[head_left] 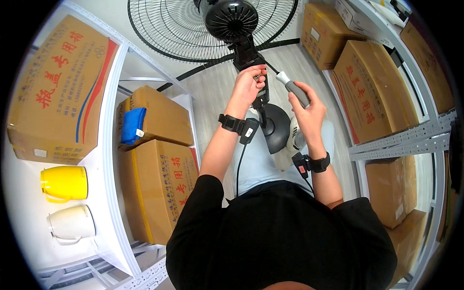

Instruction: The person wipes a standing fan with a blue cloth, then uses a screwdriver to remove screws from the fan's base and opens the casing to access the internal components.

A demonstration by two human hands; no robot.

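Observation:
A black pedestal fan (236,21) stands in front of me, its wire cage at the top and its round base (276,135) on the floor between my feet. My right hand (310,108) is closed around a screwdriver (295,90) with a grey and white handle. The dark shaft points up and left toward the fan's neck. Beside the fan's black pole (261,94), just below the motor housing, my left hand (250,83) has its fingers curled together. Whatever they pinch is too small to make out.
White metal shelving (108,108) on the left holds cardboard boxes (60,87), a yellow jug (65,182), a white jug (72,223) and a blue cloth bundle (132,124). More cardboard boxes (374,87) fill the right rack (401,145). Cables hang from both wrist straps.

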